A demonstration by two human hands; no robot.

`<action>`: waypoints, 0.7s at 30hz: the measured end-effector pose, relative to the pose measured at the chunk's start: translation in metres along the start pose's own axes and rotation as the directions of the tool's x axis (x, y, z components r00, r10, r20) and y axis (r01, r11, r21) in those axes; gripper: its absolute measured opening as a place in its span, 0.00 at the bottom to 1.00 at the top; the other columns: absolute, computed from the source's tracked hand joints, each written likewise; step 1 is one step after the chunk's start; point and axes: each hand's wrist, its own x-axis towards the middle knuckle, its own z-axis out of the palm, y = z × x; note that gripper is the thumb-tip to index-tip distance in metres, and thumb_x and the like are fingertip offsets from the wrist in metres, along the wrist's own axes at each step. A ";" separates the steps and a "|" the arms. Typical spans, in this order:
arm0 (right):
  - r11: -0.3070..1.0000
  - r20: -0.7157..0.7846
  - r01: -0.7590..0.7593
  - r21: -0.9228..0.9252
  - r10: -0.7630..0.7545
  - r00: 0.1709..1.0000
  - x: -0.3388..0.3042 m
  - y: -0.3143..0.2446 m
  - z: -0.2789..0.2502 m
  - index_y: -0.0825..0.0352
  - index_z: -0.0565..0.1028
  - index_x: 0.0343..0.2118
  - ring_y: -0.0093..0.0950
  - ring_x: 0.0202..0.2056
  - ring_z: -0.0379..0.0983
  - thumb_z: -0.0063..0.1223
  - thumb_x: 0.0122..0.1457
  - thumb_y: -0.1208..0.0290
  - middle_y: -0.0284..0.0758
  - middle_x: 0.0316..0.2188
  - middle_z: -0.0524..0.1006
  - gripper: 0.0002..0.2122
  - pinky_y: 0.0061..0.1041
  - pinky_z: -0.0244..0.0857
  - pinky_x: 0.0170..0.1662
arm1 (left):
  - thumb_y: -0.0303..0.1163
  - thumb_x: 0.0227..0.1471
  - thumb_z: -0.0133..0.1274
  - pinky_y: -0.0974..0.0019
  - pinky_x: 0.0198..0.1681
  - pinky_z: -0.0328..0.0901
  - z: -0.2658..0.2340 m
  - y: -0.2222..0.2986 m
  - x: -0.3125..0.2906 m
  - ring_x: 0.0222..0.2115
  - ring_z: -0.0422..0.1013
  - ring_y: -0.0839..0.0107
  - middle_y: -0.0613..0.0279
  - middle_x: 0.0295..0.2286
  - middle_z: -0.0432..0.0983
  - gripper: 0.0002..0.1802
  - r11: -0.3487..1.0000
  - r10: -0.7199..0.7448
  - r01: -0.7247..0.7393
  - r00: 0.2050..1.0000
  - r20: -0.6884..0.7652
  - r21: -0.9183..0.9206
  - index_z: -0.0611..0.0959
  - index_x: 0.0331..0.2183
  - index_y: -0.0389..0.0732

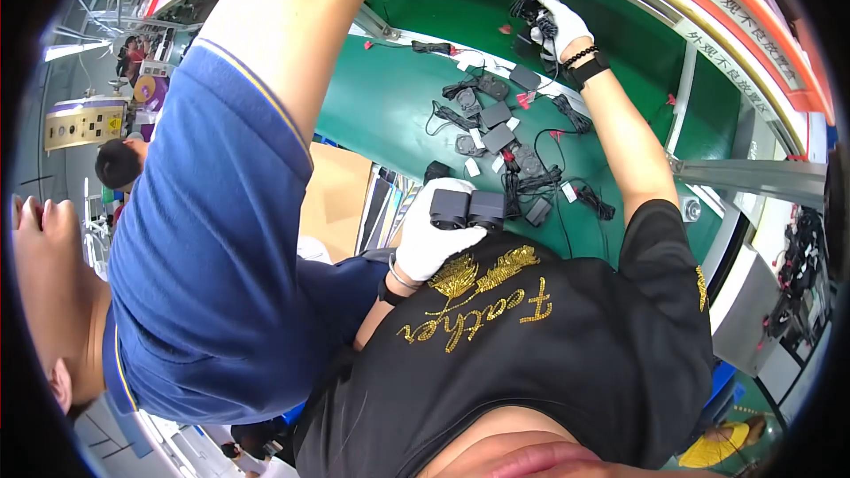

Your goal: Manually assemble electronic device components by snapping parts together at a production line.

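Note:
My left hand [431, 241], in a white glove, is held close to my black shirt and grips two black power adapters [467, 209] side by side. My right hand [561, 26], also in a white glove and with a black wristband, is stretched far out over the green belt [381, 106]. Its fingers are closed on a black adapter with a bundled cable [531, 2]. Between the two hands, several more black adapters and coiled cables [496, 137] with small red and white tags lie on the belt.
A co-worker in a blue shirt [212, 248] stands close at my left, with a bare arm [292, 26] reaching up across the view. A brown cardboard box [336, 195] sits below the belt's near edge. An orange and white rail [708, 9] borders the far side.

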 end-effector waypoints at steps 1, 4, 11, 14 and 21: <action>0.996 -0.035 -0.034 0.085 0.037 0.999 0.002 0.000 -0.004 0.61 0.74 0.38 0.26 0.21 0.69 0.51 0.59 0.65 0.33 0.28 0.75 0.08 0.25 0.62 0.18 | 0.21 0.30 0.68 0.69 0.41 0.65 -0.001 0.001 0.000 0.38 0.69 0.71 0.56 0.41 0.71 0.32 1.000 0.003 -0.003 1.000 0.009 0.000 0.73 0.41 0.37; 0.977 0.013 -0.071 0.201 0.070 0.997 -0.013 -0.003 -0.005 0.60 0.75 0.42 0.27 0.22 0.71 0.51 0.58 0.66 0.34 0.30 0.76 0.10 0.27 0.64 0.20 | 0.22 0.30 0.68 0.68 0.43 0.65 -0.004 0.002 -0.007 0.38 0.69 0.70 0.56 0.40 0.71 0.31 0.996 -0.078 0.077 0.997 -0.019 -0.044 0.73 0.40 0.37; 0.583 0.231 0.383 -0.717 -0.320 0.919 -0.080 -0.009 0.038 0.67 0.73 0.48 0.21 0.35 0.73 0.59 0.51 0.68 0.33 0.37 0.78 0.21 0.20 0.67 0.41 | 0.22 0.30 0.68 0.66 0.45 0.65 -0.002 -0.004 -0.015 0.41 0.69 0.69 0.57 0.42 0.71 0.33 0.997 0.071 -0.072 0.989 -0.130 -0.005 0.73 0.43 0.35; 0.188 0.315 0.383 -0.904 -0.312 0.896 -0.105 -0.006 0.038 0.67 0.73 0.47 0.25 0.35 0.74 0.64 0.44 0.63 0.38 0.36 0.78 0.25 0.23 0.67 0.41 | 0.21 0.30 0.68 0.66 0.45 0.64 -0.002 -0.004 -0.014 0.41 0.69 0.69 0.57 0.42 0.71 0.34 0.996 0.042 -0.051 0.992 -0.119 -0.073 0.73 0.43 0.35; -0.203 0.398 0.350 -0.914 -0.299 0.867 -0.177 0.078 0.018 0.58 0.73 0.41 0.40 0.42 0.69 0.63 0.42 0.65 0.40 0.35 0.72 0.20 0.37 0.66 0.43 | 0.20 0.29 0.67 0.67 0.44 0.66 -0.001 -0.011 -0.008 0.39 0.71 0.69 0.58 0.42 0.72 0.35 0.996 0.079 -0.083 0.993 -0.091 -0.036 0.73 0.45 0.35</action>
